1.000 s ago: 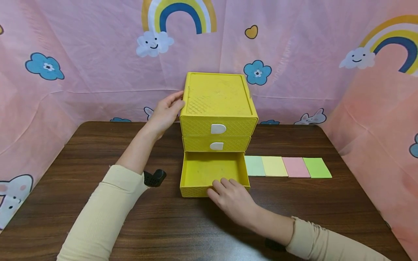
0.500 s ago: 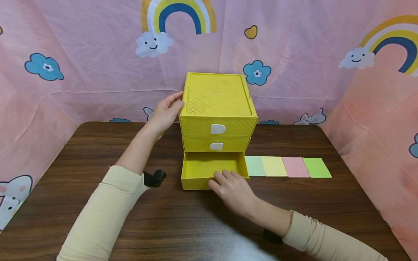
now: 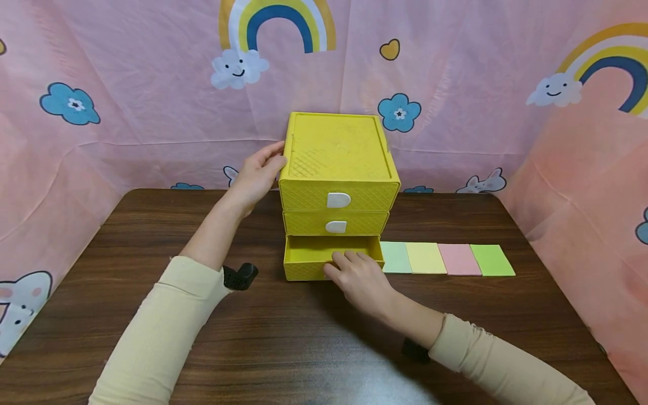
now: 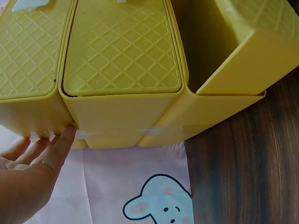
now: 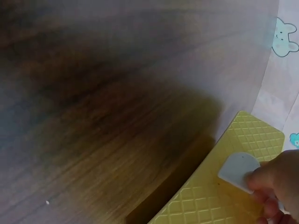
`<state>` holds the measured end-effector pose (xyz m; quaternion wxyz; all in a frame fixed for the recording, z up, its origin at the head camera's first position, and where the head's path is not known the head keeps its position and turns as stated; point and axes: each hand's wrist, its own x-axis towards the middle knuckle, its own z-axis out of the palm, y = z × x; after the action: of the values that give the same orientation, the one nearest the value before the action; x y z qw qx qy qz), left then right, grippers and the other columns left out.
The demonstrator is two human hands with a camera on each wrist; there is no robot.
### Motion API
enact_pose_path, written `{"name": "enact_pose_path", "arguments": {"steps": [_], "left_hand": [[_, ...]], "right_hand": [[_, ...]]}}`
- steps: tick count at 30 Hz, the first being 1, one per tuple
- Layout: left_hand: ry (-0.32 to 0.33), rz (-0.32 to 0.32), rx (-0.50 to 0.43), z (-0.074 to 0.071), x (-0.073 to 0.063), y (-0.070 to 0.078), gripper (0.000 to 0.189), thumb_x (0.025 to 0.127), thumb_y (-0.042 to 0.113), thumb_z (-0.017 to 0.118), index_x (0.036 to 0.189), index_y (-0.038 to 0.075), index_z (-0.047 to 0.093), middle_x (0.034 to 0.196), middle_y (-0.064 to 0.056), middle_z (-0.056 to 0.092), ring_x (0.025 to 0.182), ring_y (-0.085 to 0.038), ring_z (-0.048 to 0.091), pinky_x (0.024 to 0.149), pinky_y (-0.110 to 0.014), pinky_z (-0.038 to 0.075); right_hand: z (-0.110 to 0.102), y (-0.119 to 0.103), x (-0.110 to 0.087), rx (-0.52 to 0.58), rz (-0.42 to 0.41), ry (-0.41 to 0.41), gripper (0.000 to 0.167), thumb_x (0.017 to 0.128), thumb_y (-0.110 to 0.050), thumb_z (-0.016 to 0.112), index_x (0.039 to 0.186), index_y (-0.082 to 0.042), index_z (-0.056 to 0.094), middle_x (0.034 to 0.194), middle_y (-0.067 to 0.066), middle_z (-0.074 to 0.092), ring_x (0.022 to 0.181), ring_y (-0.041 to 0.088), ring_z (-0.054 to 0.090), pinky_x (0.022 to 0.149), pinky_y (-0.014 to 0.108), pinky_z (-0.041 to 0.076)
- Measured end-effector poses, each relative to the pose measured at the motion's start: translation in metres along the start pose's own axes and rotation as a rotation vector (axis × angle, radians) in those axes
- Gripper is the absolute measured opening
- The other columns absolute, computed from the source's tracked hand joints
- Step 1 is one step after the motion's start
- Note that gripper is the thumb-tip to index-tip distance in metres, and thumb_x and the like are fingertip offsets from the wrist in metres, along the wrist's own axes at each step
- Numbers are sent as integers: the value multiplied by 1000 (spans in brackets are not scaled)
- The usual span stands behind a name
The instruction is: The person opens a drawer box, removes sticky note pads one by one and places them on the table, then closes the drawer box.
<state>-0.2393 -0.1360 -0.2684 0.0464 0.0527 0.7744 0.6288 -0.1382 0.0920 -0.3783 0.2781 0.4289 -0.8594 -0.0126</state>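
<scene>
A yellow three-drawer cabinet [image 3: 339,143] stands on the table. Its lowest drawer [image 3: 306,271] is partly pulled out, and the visible inside is bare. My right hand [image 3: 363,281] grips this drawer's front, fingers over the top rim. In the right wrist view, the thumb lies against the white handle [image 5: 237,169]. My left hand [image 3: 255,175] rests on the cabinet's left side near the top. Extended fingers [image 4: 60,148] touch the side wall in the left wrist view. The upper two drawers, with white handles [image 3: 338,200], are closed.
Right of the cabinet, several square paper pads lie in a row: mint [image 3: 396,257], pale yellow [image 3: 426,259], pink [image 3: 459,259] and green [image 3: 492,260]. A pink printed cloth [image 3: 167,67] hangs behind the dark wooden table [image 3: 273,349].
The lowest drawer has slid inward toward the cabinet, my right hand moving with it. My left hand has stayed at the cabinet's side.
</scene>
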Motion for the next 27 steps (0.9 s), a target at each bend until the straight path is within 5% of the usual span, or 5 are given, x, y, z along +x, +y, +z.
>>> {"name": "enact_pose_path", "arguments": {"steps": [10, 27], "left_hand": [[5, 8, 1, 0, 1, 0, 53, 95, 25, 42, 146, 18, 28, 145, -3, 37, 124, -15, 44, 95, -35, 45], [9, 5, 7, 0, 1, -1, 52, 95, 25, 42, 145, 19, 29, 145, -2, 36, 120, -16, 47, 93, -34, 47]], "right_hand": [[10, 8, 7, -37, 1, 74, 13, 88, -14, 59, 74, -13, 59, 68, 0, 48, 53, 15, 40, 47, 23, 26], [20, 17, 15, -27, 65, 46, 12, 88, -15, 59, 78, -14, 63, 71, 0, 53, 56, 17, 47, 47, 25, 37]]}}
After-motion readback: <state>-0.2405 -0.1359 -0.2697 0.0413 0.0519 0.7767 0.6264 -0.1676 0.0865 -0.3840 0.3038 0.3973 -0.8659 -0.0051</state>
